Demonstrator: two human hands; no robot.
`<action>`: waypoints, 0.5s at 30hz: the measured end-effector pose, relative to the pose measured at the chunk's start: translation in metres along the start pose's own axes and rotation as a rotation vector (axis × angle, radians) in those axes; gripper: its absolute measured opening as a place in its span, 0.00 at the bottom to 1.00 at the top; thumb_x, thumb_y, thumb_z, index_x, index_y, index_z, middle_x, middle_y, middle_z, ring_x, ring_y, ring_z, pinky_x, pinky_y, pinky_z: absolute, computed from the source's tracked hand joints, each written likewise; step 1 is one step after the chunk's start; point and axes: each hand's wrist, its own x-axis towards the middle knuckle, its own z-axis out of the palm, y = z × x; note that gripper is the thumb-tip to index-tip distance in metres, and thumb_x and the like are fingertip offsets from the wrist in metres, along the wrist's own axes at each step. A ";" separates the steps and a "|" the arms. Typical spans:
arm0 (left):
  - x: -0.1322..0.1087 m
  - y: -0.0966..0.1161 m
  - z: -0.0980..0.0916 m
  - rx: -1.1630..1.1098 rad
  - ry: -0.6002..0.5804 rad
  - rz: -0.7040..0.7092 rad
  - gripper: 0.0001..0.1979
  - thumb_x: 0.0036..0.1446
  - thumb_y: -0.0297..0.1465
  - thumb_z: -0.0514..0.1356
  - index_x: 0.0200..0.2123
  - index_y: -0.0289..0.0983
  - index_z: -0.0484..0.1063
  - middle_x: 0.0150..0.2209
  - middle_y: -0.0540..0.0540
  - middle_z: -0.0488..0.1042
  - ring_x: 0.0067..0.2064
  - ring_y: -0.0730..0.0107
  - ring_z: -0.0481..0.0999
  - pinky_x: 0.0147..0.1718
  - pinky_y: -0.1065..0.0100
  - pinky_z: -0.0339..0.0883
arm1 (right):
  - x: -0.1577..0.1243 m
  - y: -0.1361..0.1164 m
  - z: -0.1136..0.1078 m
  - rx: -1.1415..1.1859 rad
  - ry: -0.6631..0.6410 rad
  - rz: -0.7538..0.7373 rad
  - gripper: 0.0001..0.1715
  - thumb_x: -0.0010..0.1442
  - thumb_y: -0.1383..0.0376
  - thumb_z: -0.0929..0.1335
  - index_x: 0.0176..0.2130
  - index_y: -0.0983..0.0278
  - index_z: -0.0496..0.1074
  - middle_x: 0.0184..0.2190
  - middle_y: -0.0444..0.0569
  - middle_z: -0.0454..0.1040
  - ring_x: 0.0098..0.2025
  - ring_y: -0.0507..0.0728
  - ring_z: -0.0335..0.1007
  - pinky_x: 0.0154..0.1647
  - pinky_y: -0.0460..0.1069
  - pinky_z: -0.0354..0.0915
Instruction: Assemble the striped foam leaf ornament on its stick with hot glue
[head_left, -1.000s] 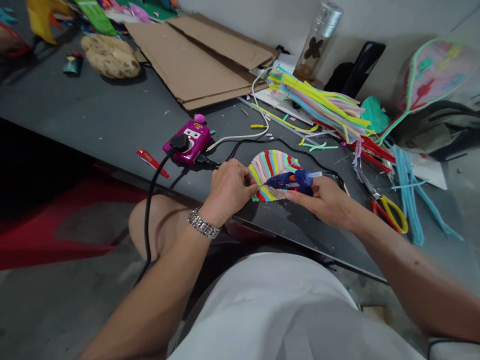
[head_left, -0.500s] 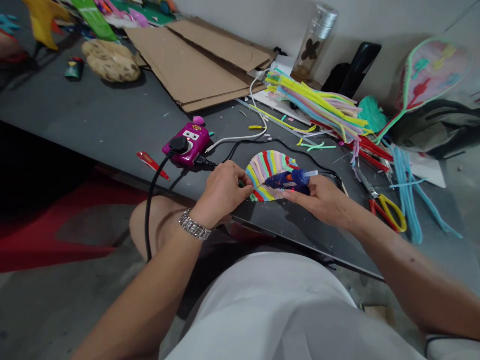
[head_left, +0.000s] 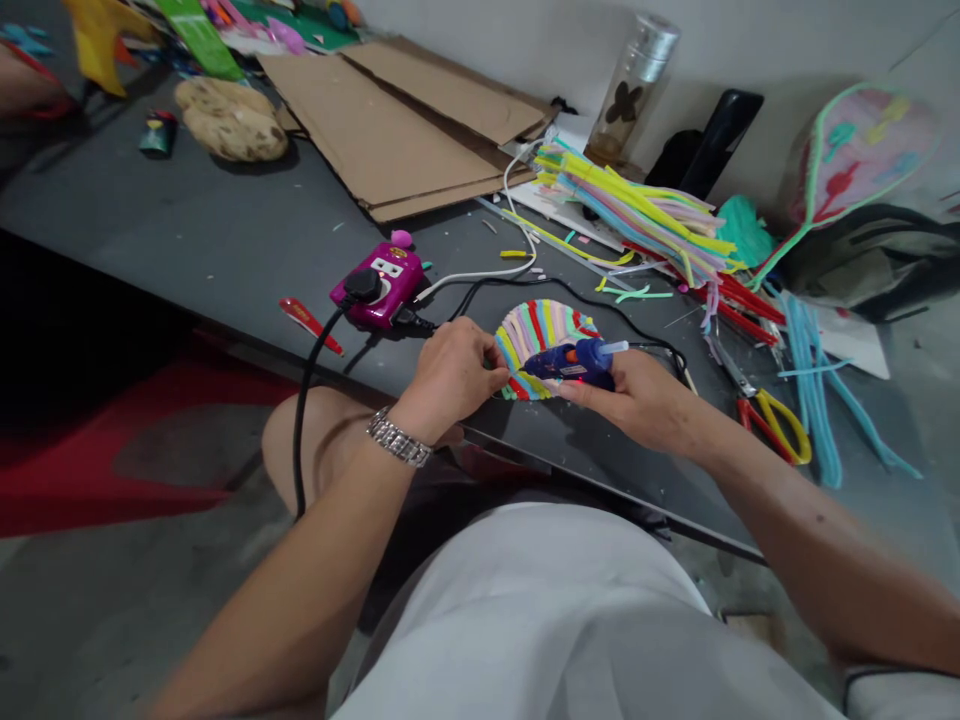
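A rounded piece covered in rows of coloured pipe cleaners (head_left: 551,318) lies near the table's front edge. My right hand (head_left: 634,400) grips a blue glue gun (head_left: 574,365), with a pale glue stick poking out of its back end. Its nozzle points left, over the lower left part of the striped piece. At that piece's left edge, my left hand (head_left: 461,370) has thumb and forefinger pinched together. What lies between those fingertips is too small and hidden to make out. A metal watch is on the left wrist.
A purple power strip (head_left: 386,285) with a black plug sits to the left, beside a red utility knife (head_left: 311,325). Bundled pipe cleaners (head_left: 637,205), scissors (head_left: 757,395) and blue strips (head_left: 814,390) lie right. Cardboard (head_left: 420,120) and a bottle (head_left: 630,90) stand behind.
The glue gun's nozzle has shifted slightly left over the striped piece, with my right hand. My left hand keeps its pinch at the edge. The whole view has moved a little.
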 end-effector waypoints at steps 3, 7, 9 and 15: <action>0.000 -0.001 0.001 0.001 0.002 0.009 0.02 0.55 0.27 0.68 0.30 0.37 0.82 0.40 0.43 0.80 0.45 0.58 0.77 0.44 0.61 0.68 | 0.001 -0.003 0.000 -0.027 -0.009 0.010 0.27 0.62 0.43 0.68 0.26 0.61 0.67 0.22 0.43 0.62 0.25 0.51 0.51 0.27 0.50 0.46; 0.001 -0.004 0.001 -0.014 0.010 0.022 0.02 0.55 0.27 0.68 0.30 0.37 0.81 0.40 0.43 0.79 0.44 0.59 0.77 0.44 0.61 0.69 | 0.003 -0.005 0.000 -0.041 -0.018 -0.001 0.27 0.62 0.43 0.68 0.27 0.61 0.67 0.22 0.43 0.62 0.25 0.52 0.51 0.27 0.50 0.46; 0.001 -0.006 0.002 -0.026 0.020 0.030 0.01 0.54 0.27 0.68 0.30 0.38 0.81 0.40 0.44 0.79 0.44 0.60 0.76 0.44 0.62 0.69 | 0.004 -0.006 0.000 -0.044 -0.022 0.001 0.26 0.62 0.43 0.68 0.27 0.61 0.67 0.22 0.43 0.62 0.26 0.52 0.52 0.27 0.50 0.47; 0.002 -0.008 0.005 -0.041 0.025 0.041 0.02 0.54 0.27 0.69 0.29 0.38 0.81 0.40 0.43 0.78 0.46 0.58 0.76 0.47 0.60 0.70 | 0.004 -0.006 0.000 -0.070 -0.018 -0.026 0.27 0.62 0.44 0.67 0.24 0.61 0.64 0.21 0.43 0.61 0.25 0.51 0.51 0.27 0.50 0.47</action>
